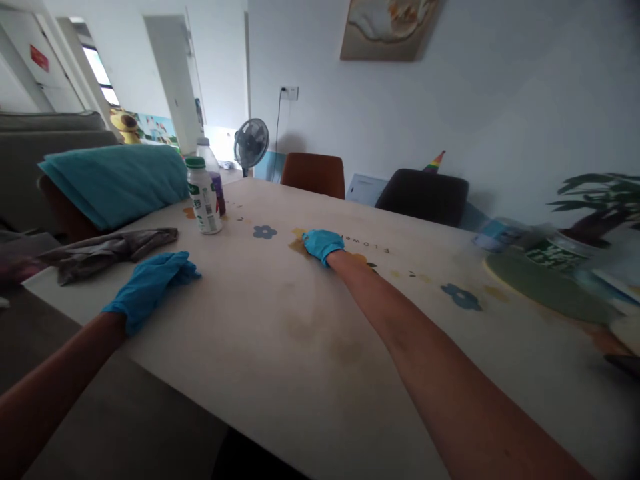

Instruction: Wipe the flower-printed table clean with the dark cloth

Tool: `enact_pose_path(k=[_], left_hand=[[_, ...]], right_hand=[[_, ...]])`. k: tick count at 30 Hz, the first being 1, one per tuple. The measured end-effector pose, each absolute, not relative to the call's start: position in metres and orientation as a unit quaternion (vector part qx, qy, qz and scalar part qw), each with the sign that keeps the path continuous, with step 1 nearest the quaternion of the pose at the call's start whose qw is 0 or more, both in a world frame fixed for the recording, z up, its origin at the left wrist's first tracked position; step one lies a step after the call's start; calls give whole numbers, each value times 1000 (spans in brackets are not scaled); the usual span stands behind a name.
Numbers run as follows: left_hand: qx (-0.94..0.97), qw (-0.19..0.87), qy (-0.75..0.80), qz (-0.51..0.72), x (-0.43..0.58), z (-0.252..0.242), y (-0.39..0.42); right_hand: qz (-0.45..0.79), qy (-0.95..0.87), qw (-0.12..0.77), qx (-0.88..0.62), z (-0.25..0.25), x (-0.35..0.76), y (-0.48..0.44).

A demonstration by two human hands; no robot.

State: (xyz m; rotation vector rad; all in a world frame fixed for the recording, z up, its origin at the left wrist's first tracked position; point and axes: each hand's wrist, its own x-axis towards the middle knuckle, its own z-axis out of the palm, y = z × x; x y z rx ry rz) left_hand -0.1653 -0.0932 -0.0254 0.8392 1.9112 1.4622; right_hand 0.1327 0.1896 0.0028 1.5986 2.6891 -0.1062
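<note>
My left hand (153, 288), in a blue glove, rests on the near left part of the white table (240, 347). Its fingers stretch forward over the surface and nothing shows in them. Just beyond it lies a crumpled grey-brown cloth (117, 248). My right hand (323, 245), gloved in blue too, reaches to the middle of the table and presses down beside a printed yellow flower. Its fingers are curled, and whatever they hold, if anything, is hidden underneath. A white bottle with a green cap (203, 197) stands between the hands, farther back, before a clear bottle with a purple label (216, 180).
A potted plant (570, 250), a green round mat (545, 283) and a blurred blue-white pack (497, 235) sit at the right. Beyond the table stand a brown chair (313, 175), a dark chair (425, 197) and a fan (251, 143). Turquoise fabric (117, 183) covers a chair at left.
</note>
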Motion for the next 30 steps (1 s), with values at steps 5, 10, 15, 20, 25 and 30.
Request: enact_pose_path(k=[5, 10, 15, 20, 25, 30], left_hand=[[313, 286, 710, 562, -166, -26, -95], [302, 289, 707, 571, -158, -19, -94], [300, 296, 702, 574, -156, -16, -93], [309, 312, 684, 583, -166, -23, -90], [312, 322, 671, 590, -172, -28, -86], [322, 318, 673, 585, -173, -29, -85]], right_hand=[[-44, 860, 11, 508, 2, 133, 194], [-44, 866, 10, 498, 4, 143, 187], [-31, 854, 7, 519, 4, 167, 164], [-32, 848, -13, 528, 5, 203, 127], [-102, 845, -53, 523, 8, 255, 88], [-344, 750, -173, 538, 20, 285, 45]])
